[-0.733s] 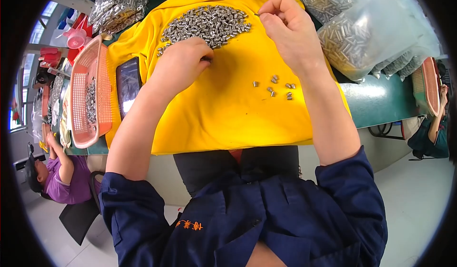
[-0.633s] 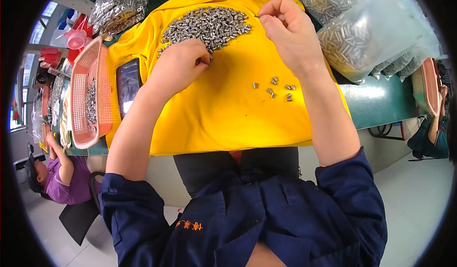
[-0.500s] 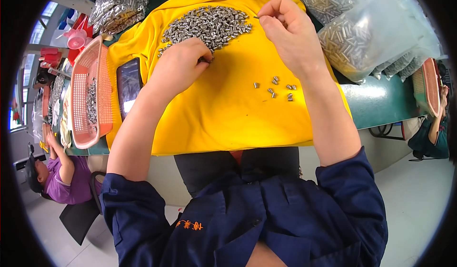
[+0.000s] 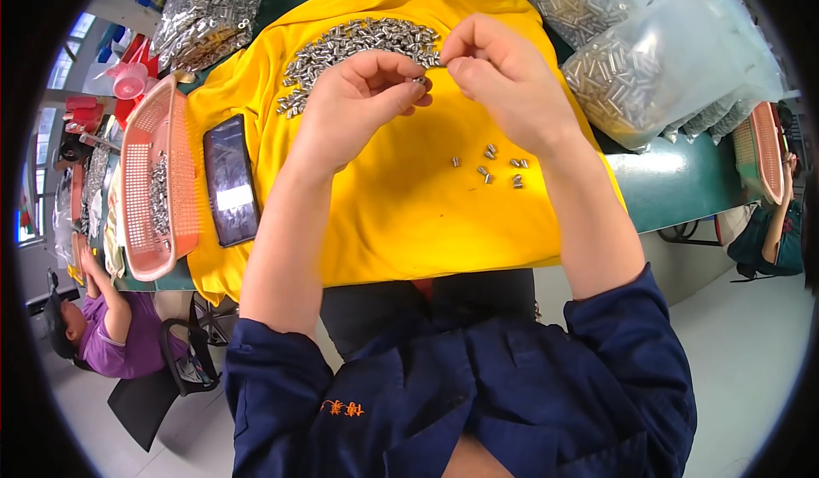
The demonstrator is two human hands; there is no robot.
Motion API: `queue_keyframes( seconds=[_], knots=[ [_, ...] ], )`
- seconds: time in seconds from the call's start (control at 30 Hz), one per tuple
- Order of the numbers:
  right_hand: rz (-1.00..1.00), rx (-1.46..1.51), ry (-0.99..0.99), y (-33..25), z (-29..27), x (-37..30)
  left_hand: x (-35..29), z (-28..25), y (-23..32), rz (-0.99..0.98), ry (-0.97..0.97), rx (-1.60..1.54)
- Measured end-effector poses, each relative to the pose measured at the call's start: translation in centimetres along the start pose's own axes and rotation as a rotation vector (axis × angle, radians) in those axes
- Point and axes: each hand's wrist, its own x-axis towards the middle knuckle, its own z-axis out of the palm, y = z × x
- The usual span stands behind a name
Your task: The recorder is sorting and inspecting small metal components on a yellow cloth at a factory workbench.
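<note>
Between its thumb and fingertips my left hand [image 4: 365, 94] pinches a small metal cylinder [image 4: 421, 82]. Close by, my right hand [image 4: 499, 69] is closed on a thin dark pin-like piece [image 4: 439, 63], its tip pointing toward the cylinder. Whether the two pieces touch I cannot tell. Behind my left hand, a heap of small shiny metal cylinders [image 4: 367, 39] is spread over a yellow cloth [image 4: 401, 214]. Nearer to me and left of my right forearm, several loose cylinders [image 4: 486, 173] lie apart from the heap.
A phone [image 4: 230, 179] lies on the cloth's left side, beside a pink plastic basket [image 4: 141, 196] holding metal parts. Bags of metal parts [image 4: 614, 73] stand at the back right, and another bag [image 4: 209, 13] at the back left. People sit at both sides, one in purple [image 4: 128, 333].
My left hand has come away from the heap, moving right with a cylinder. My right hand has moved slightly left and down, so both hands now nearly meet.
</note>
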Motion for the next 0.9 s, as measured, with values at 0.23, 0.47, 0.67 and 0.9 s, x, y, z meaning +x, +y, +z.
queue_keyframes(
  seconds=[0.23, 0.47, 0.67, 0.9],
  knots=[
    [0.014, -0.268, -0.099, -0.4, 0.3, -0.1, 0.1, 0.0, -0.7, 0.023, 0.03, -0.14],
    [-0.011, -0.374, -0.085, -0.6, 0.7, -0.2, -0.2, -0.1, -0.7, 0.044, 0.013, -0.142],
    [-0.156, -0.643, -0.055, -0.4, 1.5, -0.8, -0.7, 0.5, -0.2, 0.067, 0.091, 0.095],
    [0.044, -0.256, -0.068, 0.8, 0.8, -0.1, -0.2, -0.5, -1.2, 0.111, 0.077, 0.0]
  ],
)
